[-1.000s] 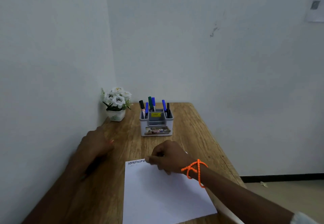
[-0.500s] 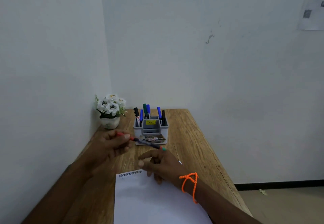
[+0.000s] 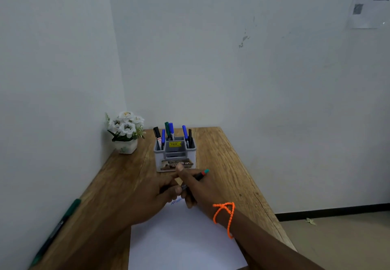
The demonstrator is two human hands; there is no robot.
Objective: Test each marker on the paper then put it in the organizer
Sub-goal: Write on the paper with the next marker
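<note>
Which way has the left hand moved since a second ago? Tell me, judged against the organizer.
Yes. The left hand moved right, from the table's left side to just in front of the organizer, where it meets the right hand on the marker.

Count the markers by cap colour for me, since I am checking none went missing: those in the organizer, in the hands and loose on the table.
In the organizer:
Blue: 3
Black: 2
Green: 1
In both hands, left hand and right hand:
Marker with teal end: 1
Loose on the table:
Green marker: 1
Total: 8
</note>
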